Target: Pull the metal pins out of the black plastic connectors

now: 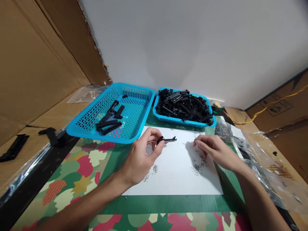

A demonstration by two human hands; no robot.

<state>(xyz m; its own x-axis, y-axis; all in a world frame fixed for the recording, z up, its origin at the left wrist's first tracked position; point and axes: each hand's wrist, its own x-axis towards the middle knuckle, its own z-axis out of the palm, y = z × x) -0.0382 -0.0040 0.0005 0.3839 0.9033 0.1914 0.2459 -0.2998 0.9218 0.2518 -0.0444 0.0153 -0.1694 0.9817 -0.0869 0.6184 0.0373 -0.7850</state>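
Note:
My left hand (pixel 141 157) is closed on a slim black plastic part (pixel 169 140), pinched between thumb and fingers above a white sheet of paper (pixel 174 179). The part's narrow end points right. On the right side of the sheet hovers my right hand (pixel 214 149), its thumb and fingers drawn together; whether they hold something small cannot be made out. Just below it lies a scattered pile of tiny metal pieces (pixel 197 168), thin like pins or small springs. A second little pile (pixel 155 168) sits beside my left wrist, partly hidden by the hand.
A blue basket (pixel 141 126) at back left holds several black parts. Another blue basket (pixel 168 119) at back right is heaped with them. Right of the paper is a clear bag (pixel 222 131) of tiny metal pieces. Loose black parts (pixel 14 147) lie far left; a yellow cable (pixel 255 115) runs at right.

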